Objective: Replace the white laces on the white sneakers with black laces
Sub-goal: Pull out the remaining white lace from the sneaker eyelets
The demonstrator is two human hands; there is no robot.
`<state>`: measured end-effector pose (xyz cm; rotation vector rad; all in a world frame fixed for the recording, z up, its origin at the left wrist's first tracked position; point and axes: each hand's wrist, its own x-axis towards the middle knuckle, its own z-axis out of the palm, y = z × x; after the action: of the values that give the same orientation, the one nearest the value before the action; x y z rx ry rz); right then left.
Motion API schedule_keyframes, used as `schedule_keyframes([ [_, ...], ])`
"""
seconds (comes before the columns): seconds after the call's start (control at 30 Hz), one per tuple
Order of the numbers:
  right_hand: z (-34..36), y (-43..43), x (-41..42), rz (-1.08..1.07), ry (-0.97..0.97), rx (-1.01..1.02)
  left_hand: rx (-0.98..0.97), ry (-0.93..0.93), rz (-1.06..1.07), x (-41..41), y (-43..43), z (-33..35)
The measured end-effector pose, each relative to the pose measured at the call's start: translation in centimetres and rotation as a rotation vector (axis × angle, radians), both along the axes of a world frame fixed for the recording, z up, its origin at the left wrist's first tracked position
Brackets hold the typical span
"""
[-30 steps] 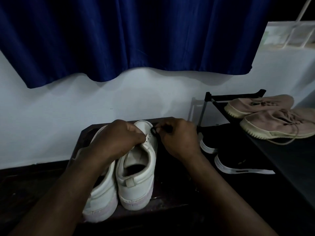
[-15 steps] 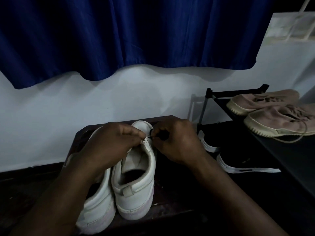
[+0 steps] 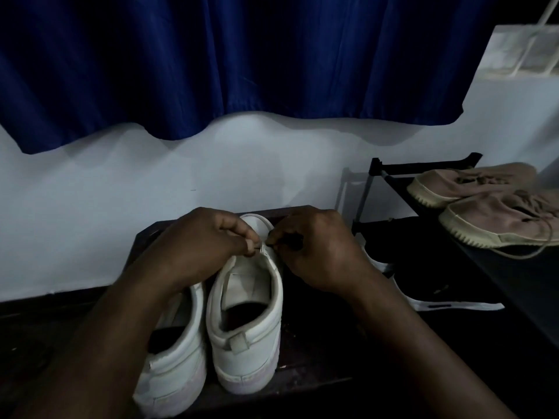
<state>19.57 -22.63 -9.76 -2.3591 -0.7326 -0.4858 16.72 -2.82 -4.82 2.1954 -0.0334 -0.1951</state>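
**Pinching at the eyelet**

Two smooth white sneakers stand heels toward me on a dark bench. My left hand curls over the right-hand shoe, pinching its eyelet edge. Just beside it, my right hand pinches the thin black lace. Beyond hangs a pleated blue curtain.

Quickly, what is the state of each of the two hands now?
Left hand: pinches the eyelet edge of the white sneaker.
Right hand: pinches the black lace.
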Motion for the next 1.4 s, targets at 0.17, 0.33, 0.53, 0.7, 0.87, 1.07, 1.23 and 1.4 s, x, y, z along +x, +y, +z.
schedule_keyframes([
  [0.17, 0.5, 0.4, 0.0, -0.008, 0.006, -0.039, 0.350, -0.135, 0.026, -0.1, -0.6, 0.3],
  [0.33, 0.3, 0.0, 0.2, -0.002, 0.096, 0.082, 0.301, -0.155, -0.002, 0.0, -0.3, -0.2],
  [0.53, 0.6, -0.1, -0.1, 0.046, 0.166, 0.114, 0.336, -0.201, -0.022, 0.0, -0.1, -0.5],
  [0.7, 0.9, 0.3, -0.5, -0.021, 0.120, 0.091, 0.334, -0.209, -0.032, -0.1, 0.0, -0.3],
  [0.87, 0.0, 0.9, -0.5, -0.172, 0.213, 0.243, 0.308, -0.185, 0.002, 0.2, -0.1, -0.8],
  [1.07, -0.8, 0.8, 0.0, -0.126, 0.436, 0.485, 0.326, -0.131, 0.061, 0.8, -0.5, -0.8],
  [1.23, -0.9, 0.5, 0.1, -0.058, 0.365, 0.426, 0.291, -0.094, 0.045, 0.9, -0.3, -0.5],
  [1.4, 0.1, 0.4, -0.2, -0.030, 0.176, 0.208, 0.307, -0.123, 0.045, 0.8, -0.6, -0.5],
])
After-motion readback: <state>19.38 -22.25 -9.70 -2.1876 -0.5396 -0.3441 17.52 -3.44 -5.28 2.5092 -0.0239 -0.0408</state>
